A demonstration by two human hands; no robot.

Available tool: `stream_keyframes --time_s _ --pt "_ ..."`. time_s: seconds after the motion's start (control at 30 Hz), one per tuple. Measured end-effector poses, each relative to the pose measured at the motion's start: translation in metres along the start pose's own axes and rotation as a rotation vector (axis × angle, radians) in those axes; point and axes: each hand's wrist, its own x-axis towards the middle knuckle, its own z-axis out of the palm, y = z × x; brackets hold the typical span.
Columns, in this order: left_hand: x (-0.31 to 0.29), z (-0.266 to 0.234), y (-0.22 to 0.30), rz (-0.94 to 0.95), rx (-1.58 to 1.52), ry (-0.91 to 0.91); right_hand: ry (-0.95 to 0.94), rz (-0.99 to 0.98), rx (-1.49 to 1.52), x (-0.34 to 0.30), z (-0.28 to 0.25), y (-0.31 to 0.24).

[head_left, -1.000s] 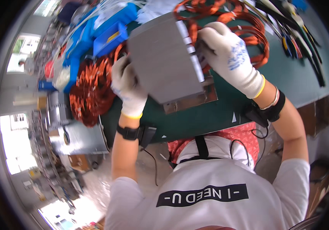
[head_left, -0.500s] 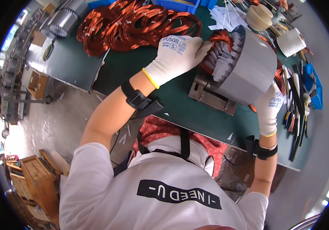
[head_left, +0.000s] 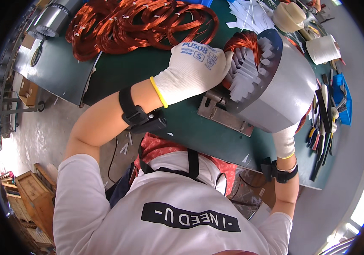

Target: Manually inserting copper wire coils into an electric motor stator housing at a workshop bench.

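A grey motor stator (head_left: 283,85) sits on its side on a metal stand (head_left: 224,114). Pale slot insulation papers (head_left: 243,72) stick out around its left opening, and a bundle of red-brown copper wire (head_left: 243,41) loops over the top of that opening. My left hand (head_left: 199,68), in a white glove, is at the left opening beside the wire. Its fingers are curled, and their tips are hidden, so what they grip cannot be made out. My right hand (head_left: 284,140), gloved too, reaches behind the stator's right end, where its fingers are out of sight.
Copper wire coils (head_left: 135,25) lie heaped on the green table (head_left: 182,123) at the back left. Another stator (head_left: 54,19) stands at far left. White paper strips (head_left: 252,17), a white spool (head_left: 323,49), hand tools (head_left: 322,127) and a blue tray (head_left: 344,95) lie back and right.
The stator's left face has turned more into view, and its body appears tilted. My right hand has slid lower behind its right end. My left hand stays at the opening, fingers more curled.
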Motion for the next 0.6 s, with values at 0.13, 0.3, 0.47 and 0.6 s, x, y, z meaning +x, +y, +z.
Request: stream_keyframes --time_s 0.13,0.3,0.47,0.6 --pt "0.010 -0.008 -0.005 -0.195 -0.229 -0.137 0.112 -0.138 -0.031 0.002 -0.034 -0.008" --pt "0.022 -0.013 -0.026 -0.799 -1.436 0.116 0.299 0.390 0.862 0.054 -0.091 -0.058" --pt "0.065 0.020 0.001 -0.572 -1.660 -0.035 0.436 0.392 1.409 0.077 -0.019 -0.053" --pt "0.063 0.047 0.000 -0.578 -1.493 0.182 0.121 0.403 1.812 0.080 -0.016 -0.056"
